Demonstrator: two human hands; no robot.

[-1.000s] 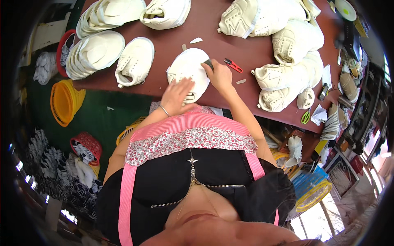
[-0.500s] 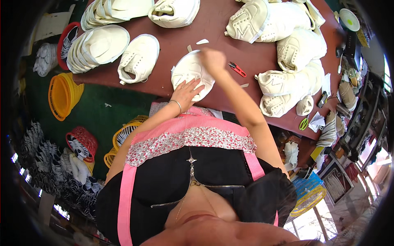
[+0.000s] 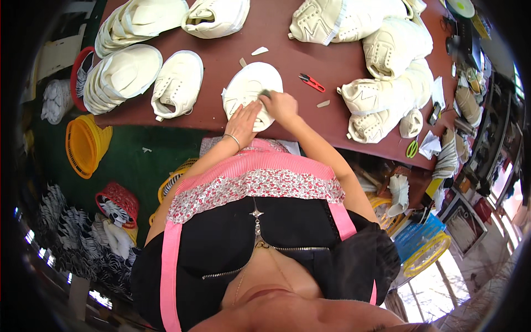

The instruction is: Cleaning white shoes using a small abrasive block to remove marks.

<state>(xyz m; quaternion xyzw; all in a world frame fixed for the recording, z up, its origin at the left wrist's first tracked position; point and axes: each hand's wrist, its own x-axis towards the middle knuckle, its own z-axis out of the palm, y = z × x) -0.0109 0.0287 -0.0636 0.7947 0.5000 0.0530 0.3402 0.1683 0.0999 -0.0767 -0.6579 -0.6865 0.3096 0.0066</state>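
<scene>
Left hand [image 3: 243,123] flat, open on white shoe [image 3: 250,94]; right hand [image 3: 281,105] closed, possibly pinching small dark tool.

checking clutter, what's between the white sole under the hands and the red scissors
Nothing: between the white sole and the red scissors the head view shows bare table.
</scene>
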